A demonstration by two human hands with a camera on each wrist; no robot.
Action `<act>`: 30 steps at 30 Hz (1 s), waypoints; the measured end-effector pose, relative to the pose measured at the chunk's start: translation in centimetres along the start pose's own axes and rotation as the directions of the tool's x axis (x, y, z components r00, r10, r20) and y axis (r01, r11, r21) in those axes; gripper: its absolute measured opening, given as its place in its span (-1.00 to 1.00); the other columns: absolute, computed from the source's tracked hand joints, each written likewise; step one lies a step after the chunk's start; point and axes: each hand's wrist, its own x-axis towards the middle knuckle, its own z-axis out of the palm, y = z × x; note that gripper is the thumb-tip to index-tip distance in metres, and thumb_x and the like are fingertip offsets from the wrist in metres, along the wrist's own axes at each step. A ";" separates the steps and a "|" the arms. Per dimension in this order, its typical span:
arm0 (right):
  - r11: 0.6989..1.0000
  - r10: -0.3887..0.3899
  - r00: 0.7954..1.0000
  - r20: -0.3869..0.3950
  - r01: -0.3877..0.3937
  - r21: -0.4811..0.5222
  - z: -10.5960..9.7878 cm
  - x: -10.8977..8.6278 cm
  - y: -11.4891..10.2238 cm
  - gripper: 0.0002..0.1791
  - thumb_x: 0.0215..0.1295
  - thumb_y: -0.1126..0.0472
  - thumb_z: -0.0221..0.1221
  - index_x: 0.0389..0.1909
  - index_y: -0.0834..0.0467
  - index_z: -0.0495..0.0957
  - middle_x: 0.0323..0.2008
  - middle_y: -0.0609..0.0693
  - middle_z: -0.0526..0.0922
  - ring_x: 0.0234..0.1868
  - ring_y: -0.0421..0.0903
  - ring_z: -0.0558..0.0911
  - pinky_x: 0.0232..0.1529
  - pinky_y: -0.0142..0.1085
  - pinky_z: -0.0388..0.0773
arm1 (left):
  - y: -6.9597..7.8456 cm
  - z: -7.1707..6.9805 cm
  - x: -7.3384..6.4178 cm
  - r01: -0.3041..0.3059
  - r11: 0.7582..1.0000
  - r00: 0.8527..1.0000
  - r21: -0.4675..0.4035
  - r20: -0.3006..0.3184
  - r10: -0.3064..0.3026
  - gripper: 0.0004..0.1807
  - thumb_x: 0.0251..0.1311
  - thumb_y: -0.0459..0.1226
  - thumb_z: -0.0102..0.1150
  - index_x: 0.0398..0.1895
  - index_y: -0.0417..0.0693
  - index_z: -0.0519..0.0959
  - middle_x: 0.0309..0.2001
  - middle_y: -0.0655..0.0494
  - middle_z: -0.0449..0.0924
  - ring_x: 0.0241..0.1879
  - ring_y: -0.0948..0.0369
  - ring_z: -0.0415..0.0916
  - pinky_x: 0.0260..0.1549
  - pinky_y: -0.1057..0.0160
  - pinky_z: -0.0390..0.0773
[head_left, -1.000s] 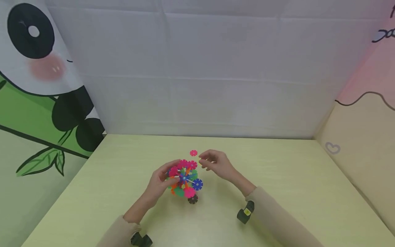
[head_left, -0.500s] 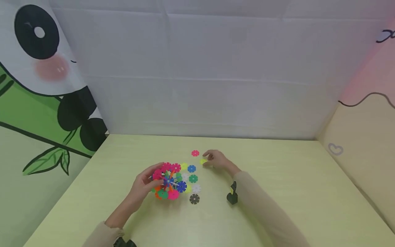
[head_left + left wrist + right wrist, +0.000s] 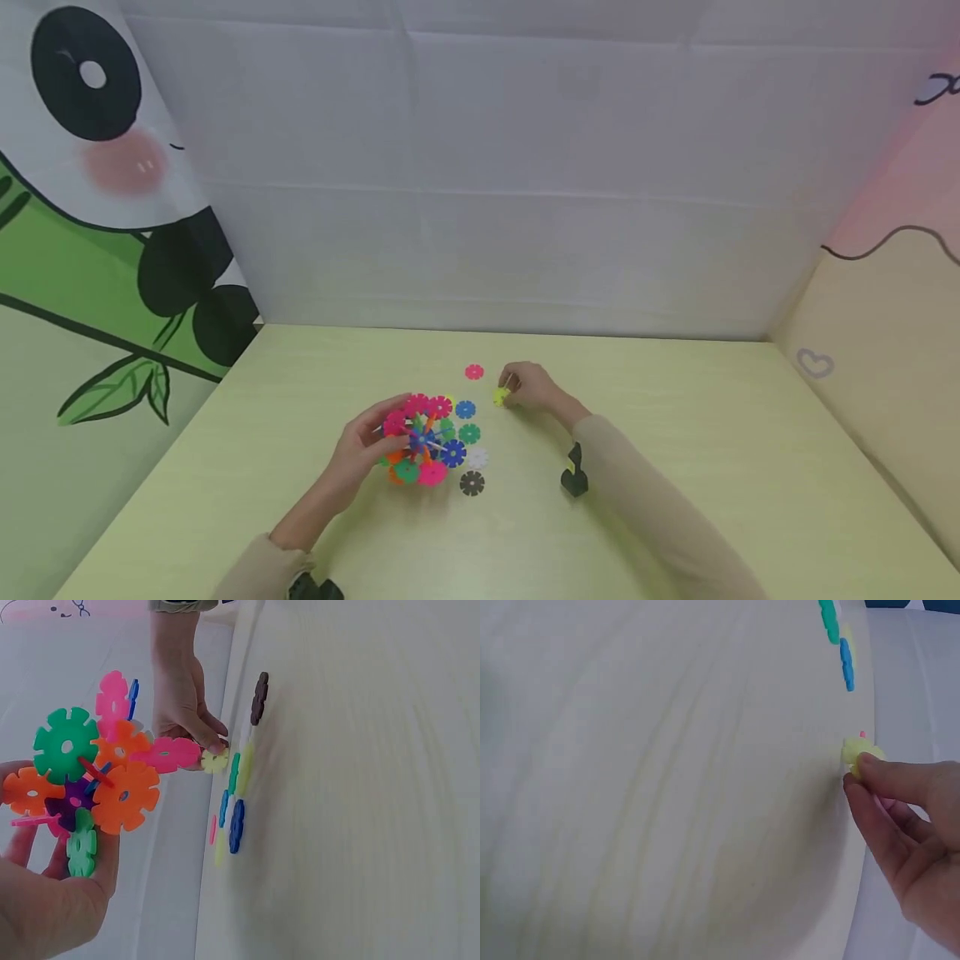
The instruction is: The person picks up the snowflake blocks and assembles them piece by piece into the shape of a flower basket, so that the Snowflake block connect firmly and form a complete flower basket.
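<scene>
My left hand (image 3: 358,450) grips a ball-like cluster of interlocking snowflake discs (image 3: 126,796) in pink, orange, green, blue and purple. Thumb and fingers curl around the cluster's left side, above the table. Between the thumb and fingertips of my right hand (image 3: 531,386) is a yellow snowflake disc (image 3: 855,752), pinched by its edge. Close to that hand, a loose pink disc (image 3: 474,372) lies on the table. In the head view the cluster partly covers some of the loose discs.
Several loose discs lie flat right of the cluster, among them a light blue disc (image 3: 465,409), a green disc (image 3: 469,433), a white disc (image 3: 477,457) and a black disc (image 3: 472,482). The pale table (image 3: 675,467) ends at a white backdrop (image 3: 525,250).
My right hand has taken the yellow disc off the table and drawn it slightly right. The left hand moved left with the cluster, uncovering loose discs, then slightly back right.
</scene>
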 end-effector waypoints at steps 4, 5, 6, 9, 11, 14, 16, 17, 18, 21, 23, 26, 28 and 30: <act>0.990 -0.029 0.999 -0.019 0.031 0.136 -0.9 -1.7 -1.1 -0.82 0.08 0.49 0.30 -0.28 0.31 0.58 -0.42 0.01 0.55 -0.39 -0.10 0.59 -0.38 -0.29 0.61 | 0.3 1.3 0.6 0.001 1.000 1.000 -0.025 0.001 -0.001 -0.43 0.20 -0.48 0.11 0.31 -0.29 0.30 0.29 -0.23 0.27 -0.05 0.04 0.52 -0.11 0.30 0.54; 0.982 -0.039 0.999 -0.038 0.045 0.185 -1.1 -2.3 -1.5 -0.82 0.09 0.49 0.29 -0.26 0.33 0.57 -0.42 0.03 0.55 -0.40 -0.09 0.61 -0.40 -0.28 0.62 | 0.4 1.6 0.7 -0.005 0.999 1.000 -0.034 -0.001 0.005 -0.43 0.21 -0.48 0.10 0.32 -0.29 0.30 0.30 -0.22 0.27 -0.02 0.02 0.51 -0.10 0.30 0.54; 0.969 -0.048 0.997 -0.063 0.061 0.238 -1.3 -3.1 -2.0 -0.81 0.10 0.49 0.27 -0.24 0.35 0.56 -0.41 0.04 0.55 -0.42 -0.08 0.63 -0.40 -0.26 0.63 | 0.5 2.0 0.7 -0.012 0.999 1.000 -0.049 -0.004 0.012 -0.43 0.21 -0.48 0.10 0.32 -0.29 0.30 0.30 -0.22 0.26 0.00 0.01 0.51 -0.10 0.29 0.54; 0.912 -0.066 0.985 -0.157 0.123 0.392 -1.7 -5.5 -3.9 -0.79 0.14 0.49 0.24 -0.18 0.40 0.53 -0.39 0.09 0.55 -0.40 -0.01 0.68 -0.37 -0.20 0.65 | 0.7 2.9 1.0 -0.053 0.994 0.999 -0.096 -0.018 0.051 -0.44 0.22 -0.50 0.08 0.32 -0.29 0.29 0.30 -0.20 0.27 0.03 0.07 0.50 -0.08 0.28 0.53; 0.872 -0.063 0.975 -0.212 0.157 0.464 -1.9 -7.0 -5.2 -0.78 0.16 0.49 0.23 -0.15 0.42 0.52 -0.37 0.12 0.55 -0.37 0.03 0.69 -0.34 -0.19 0.65 | 0.9 3.5 1.2 -0.083 0.988 0.996 -0.130 -0.035 0.079 -0.44 0.22 -0.51 0.06 0.32 -0.30 0.29 0.28 -0.20 0.29 -0.01 0.14 0.53 -0.07 0.26 0.54; 0.836 -0.053 0.964 -0.259 0.185 0.517 -2.1 -8.5 -6.7 -0.76 0.17 0.47 0.23 -0.13 0.42 0.52 -0.36 0.13 0.55 -0.36 0.04 0.69 -0.33 -0.19 0.65 | 1.2 4.3 1.4 -0.116 0.979 0.993 -0.167 -0.051 0.109 -0.45 0.22 -0.52 0.05 0.31 -0.32 0.29 0.25 -0.21 0.32 -0.07 0.19 0.55 -0.07 0.25 0.54; 0.827 -0.046 0.960 -0.274 0.191 0.528 -2.2 -9.1 -7.2 -0.76 0.17 0.46 0.24 -0.13 0.43 0.52 -0.37 0.12 0.55 -0.36 0.04 0.69 -0.33 -0.20 0.65 | 1.4 4.8 1.5 -0.127 0.974 0.991 -0.185 -0.054 0.119 -0.46 0.21 -0.52 0.06 0.30 -0.34 0.29 0.24 -0.23 0.32 -0.08 0.17 0.56 -0.07 0.25 0.54; 0.828 -0.041 0.959 -0.280 0.189 0.528 -2.1 -9.4 -7.3 -0.76 0.16 0.46 0.25 -0.13 0.42 0.52 -0.37 0.11 0.55 -0.36 0.03 0.69 -0.33 -0.21 0.65 | 1.5 5.1 1.5 -0.131 0.973 0.991 -0.192 -0.055 0.123 -0.46 0.21 -0.53 0.05 0.30 -0.35 0.29 0.23 -0.23 0.32 -0.07 0.16 0.55 -0.07 0.26 0.53; 0.830 -0.035 0.958 -0.286 0.187 0.525 -2.1 -9.5 -7.4 -0.75 0.16 0.46 0.25 -0.13 0.42 0.52 -0.37 0.10 0.54 -0.36 0.03 0.69 -0.33 -0.22 0.65 | 1.5 5.3 1.5 -0.133 0.971 0.991 -0.198 -0.055 0.124 -0.46 0.21 -0.53 0.05 0.30 -0.35 0.29 0.23 -0.24 0.32 -0.06 0.14 0.55 -0.07 0.27 0.53; 0.838 -0.014 0.950 -0.311 0.181 0.515 -1.8 -9.9 -7.5 -0.75 0.15 0.46 0.26 -0.13 0.43 0.52 -0.38 0.10 0.53 -0.37 0.05 0.69 -0.34 -0.25 0.64 | 1.6 5.7 1.6 -0.138 0.967 0.990 -0.213 -0.062 0.127 -0.47 0.21 -0.55 0.03 0.29 -0.36 0.29 0.25 -0.25 0.31 -0.06 0.13 0.54 -0.06 0.28 0.52; 0.841 0.000 0.943 -0.332 0.179 0.510 -1.6 -10.1 -7.5 -0.74 0.14 0.47 0.27 -0.13 0.43 0.53 -0.37 0.10 0.52 -0.37 0.06 0.69 -0.33 -0.26 0.64 | 1.5 5.9 1.6 -0.140 0.966 0.989 -0.216 -0.067 0.129 -0.47 0.21 -0.56 0.03 0.29 -0.36 0.29 0.26 -0.24 0.29 -0.06 0.16 0.53 -0.05 0.29 0.52; 0.845 0.026 0.929 -0.370 0.177 0.504 -1.4 -10.2 -7.7 -0.75 0.13 0.49 0.27 -0.15 0.42 0.54 -0.37 0.09 0.52 -0.38 0.04 0.68 -0.35 -0.28 0.64 | 1.5 6.2 1.7 -0.148 0.964 0.988 -0.222 -0.067 0.136 -0.47 0.21 -0.56 0.04 0.29 -0.38 0.29 0.27 -0.25 0.28 -0.07 0.19 0.53 -0.06 0.30 0.52; 0.849 0.044 0.918 -0.393 0.173 0.500 -1.1 -10.3 -7.7 -0.76 0.11 0.50 0.28 -0.18 0.41 0.54 -0.37 0.07 0.52 -0.39 0.02 0.67 -0.37 -0.27 0.64 | 1.6 6.4 1.7 -0.151 0.962 0.988 -0.225 -0.060 0.141 -0.47 0.21 -0.56 0.04 0.29 -0.39 0.28 0.27 -0.25 0.27 -0.03 0.16 0.51 -0.06 0.29 0.52; 0.853 0.049 0.904 -0.424 0.183 0.488 -0.9 -10.2 -7.8 -0.78 0.10 0.52 0.27 -0.20 0.41 0.55 -0.37 0.05 0.52 -0.38 0.03 0.67 -0.40 -0.27 0.63 | 1.6 6.6 1.8 -0.153 0.960 0.988 -0.235 -0.053 0.144 -0.46 0.21 -0.56 0.05 0.29 -0.39 0.28 0.28 -0.24 0.27 0.04 0.09 0.47 -0.04 0.28 0.51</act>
